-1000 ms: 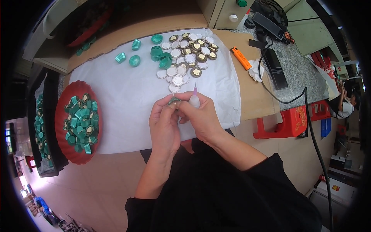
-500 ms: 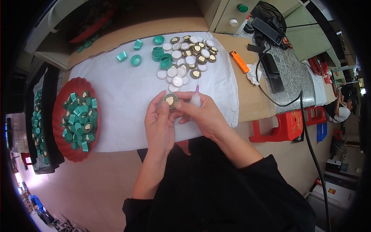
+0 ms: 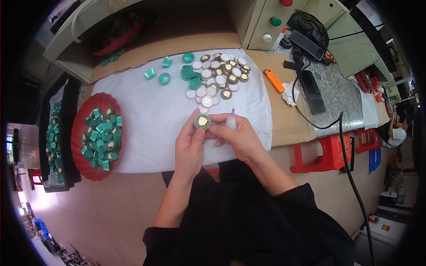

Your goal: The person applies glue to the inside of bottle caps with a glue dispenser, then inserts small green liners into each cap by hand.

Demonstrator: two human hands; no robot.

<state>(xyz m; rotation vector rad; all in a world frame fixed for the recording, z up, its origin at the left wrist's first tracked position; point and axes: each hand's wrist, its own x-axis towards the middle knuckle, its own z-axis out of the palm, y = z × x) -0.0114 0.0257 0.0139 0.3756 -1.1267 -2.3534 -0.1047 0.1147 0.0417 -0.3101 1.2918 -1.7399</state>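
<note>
Above the near part of the white cloth, my left hand pinches a green fluted foil cup by its edge. Inside the cup sits a dark disc with a pale gold centre, face up. My right hand has a small dropper bottle with a purple neck and thin needle tip tucked in it, pointing away from me. Its thumb and fingers lie close against the cup's right side; whether they grip it is hard to see. Beyond lie loose white and gold-centred discs in a pile.
Several green foil cups stand left of the pile. A red scalloped tray of filled cups lies at left, beside a black bin. At right are an orange lighter-shaped object, a phone, a cable and a red stool.
The whole view has shifted slightly. My right thumb has drawn back from the disc's face, and the cup now shows more fully, its green rim around the disc.
</note>
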